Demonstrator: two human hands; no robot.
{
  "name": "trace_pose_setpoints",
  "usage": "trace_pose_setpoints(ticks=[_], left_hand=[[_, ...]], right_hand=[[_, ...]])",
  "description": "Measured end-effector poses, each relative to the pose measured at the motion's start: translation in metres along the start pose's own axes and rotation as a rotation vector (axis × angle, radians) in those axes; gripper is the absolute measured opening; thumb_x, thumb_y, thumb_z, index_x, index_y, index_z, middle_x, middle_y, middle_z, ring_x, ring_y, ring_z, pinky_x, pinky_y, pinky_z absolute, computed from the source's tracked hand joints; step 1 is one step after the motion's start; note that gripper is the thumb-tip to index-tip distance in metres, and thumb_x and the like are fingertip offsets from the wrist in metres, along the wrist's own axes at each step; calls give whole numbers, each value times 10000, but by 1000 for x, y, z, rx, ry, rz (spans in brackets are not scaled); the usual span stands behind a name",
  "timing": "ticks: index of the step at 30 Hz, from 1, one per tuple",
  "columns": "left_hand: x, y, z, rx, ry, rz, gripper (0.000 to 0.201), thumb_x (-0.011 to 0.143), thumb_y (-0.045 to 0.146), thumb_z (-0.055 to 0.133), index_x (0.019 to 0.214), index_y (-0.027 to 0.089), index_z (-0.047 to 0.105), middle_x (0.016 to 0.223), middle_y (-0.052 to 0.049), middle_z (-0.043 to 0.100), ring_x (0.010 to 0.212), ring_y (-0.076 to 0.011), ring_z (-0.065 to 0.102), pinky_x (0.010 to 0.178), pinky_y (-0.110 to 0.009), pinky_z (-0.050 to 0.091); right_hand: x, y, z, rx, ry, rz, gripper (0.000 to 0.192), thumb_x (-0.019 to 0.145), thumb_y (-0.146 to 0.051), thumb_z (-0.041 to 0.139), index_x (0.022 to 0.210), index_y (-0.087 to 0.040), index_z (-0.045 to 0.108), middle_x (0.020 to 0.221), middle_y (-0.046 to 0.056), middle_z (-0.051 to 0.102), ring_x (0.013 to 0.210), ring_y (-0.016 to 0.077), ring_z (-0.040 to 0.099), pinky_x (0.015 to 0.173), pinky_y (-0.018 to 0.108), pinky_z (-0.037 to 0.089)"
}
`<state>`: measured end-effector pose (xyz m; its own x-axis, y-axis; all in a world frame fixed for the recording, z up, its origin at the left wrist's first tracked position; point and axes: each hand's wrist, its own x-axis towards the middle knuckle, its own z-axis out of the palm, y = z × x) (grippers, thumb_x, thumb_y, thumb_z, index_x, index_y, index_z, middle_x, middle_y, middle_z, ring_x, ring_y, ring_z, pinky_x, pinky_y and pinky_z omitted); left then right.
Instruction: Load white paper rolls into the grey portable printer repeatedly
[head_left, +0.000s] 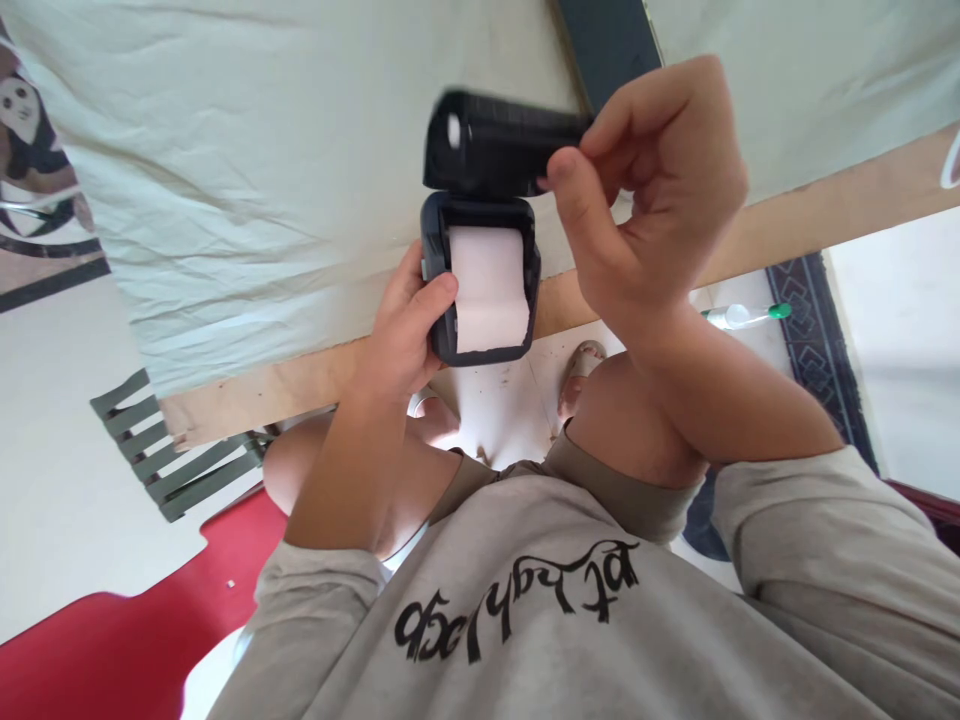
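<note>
Printer (pixel 480 285) in left hand (pixel 401 335), lid (pixel 495 150) blurred, right hand (pixel 645 190) pinching it

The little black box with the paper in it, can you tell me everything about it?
The small dark plastic printer with rounded corners is open. Its black lid is hinged back at the far end. Inside sits a white paper roll, a strip drawn toward the near edge. The left hand grips its side, thumb at the paper's edge; the right hand pinches the lid. It is held above a cloth-covered table.
</note>
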<state>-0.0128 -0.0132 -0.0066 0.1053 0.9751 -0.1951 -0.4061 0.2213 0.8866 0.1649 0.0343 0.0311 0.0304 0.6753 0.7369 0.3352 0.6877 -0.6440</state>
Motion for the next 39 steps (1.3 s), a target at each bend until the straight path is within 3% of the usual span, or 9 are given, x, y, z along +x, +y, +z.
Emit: trace_pose_setpoints(ticks=[4,8,11,15,22,27,32,36,39], left_hand=[[0,-1,-1,-2,-28,10,271,868,390,707,1095,242,713,952,-7,717,969,-188,717,826,-288,596],[0,-2,-1,-6,-29,17,311,850,382,726,1123,237,687,932,-26,703,1161,-262,676,934,-368,588],[-1,-1,0,-20,-27,4,304,840,386,740,1091,226,677,883,-31,697,1134,-265,678,881,-354,606],[-2,1,1,1,-54,-27,304,864,402,717,1102,223,656,885,-30,691,1072,-249,695,758,-305,604],[-2,2,2,-9,-34,-14,311,844,438,734,1058,217,686,965,-41,730,1183,-283,667,894,-355,605],[0,2,3,-30,39,-20,239,889,427,678,1019,226,690,935,-19,728,1118,-259,704,911,-382,615],[2,1,4,6,76,14,231,893,418,659,974,204,698,941,-28,735,1058,-241,724,881,-349,617],[2,1,5,15,53,27,226,881,421,678,973,215,694,970,-24,742,1080,-238,718,913,-350,609],[2,2,5,28,53,21,228,887,418,666,1004,225,696,990,-21,745,1078,-235,716,933,-353,602]], right_hand=[[0,5,3,-176,-115,-61,146,825,-143,605,730,-201,511,707,-37,606,632,92,553,587,263,359],[1,-5,2,-524,-504,23,121,875,-247,557,781,-222,629,761,-15,699,640,141,571,576,312,300],[7,-14,0,-691,-798,93,196,911,-367,510,858,-257,663,859,3,733,680,186,605,563,329,241],[13,-15,-4,-660,-957,173,220,814,-361,615,1016,-280,648,849,19,714,685,216,613,558,315,283],[12,-4,-26,-35,-770,247,301,695,-272,687,980,-277,589,926,-28,700,654,134,599,539,275,422],[9,26,-28,460,-355,590,409,655,-486,544,1003,-276,492,739,-24,509,521,117,431,392,255,311],[-5,60,-20,255,-210,740,377,633,-543,566,813,-280,365,607,-47,342,447,117,324,362,262,233],[-9,57,-26,-117,-296,400,289,730,-394,655,735,-255,401,691,-15,477,618,161,495,611,352,466],[-8,55,-31,-286,-336,206,227,718,-271,680,806,-266,471,871,9,610,817,203,565,793,392,482]])
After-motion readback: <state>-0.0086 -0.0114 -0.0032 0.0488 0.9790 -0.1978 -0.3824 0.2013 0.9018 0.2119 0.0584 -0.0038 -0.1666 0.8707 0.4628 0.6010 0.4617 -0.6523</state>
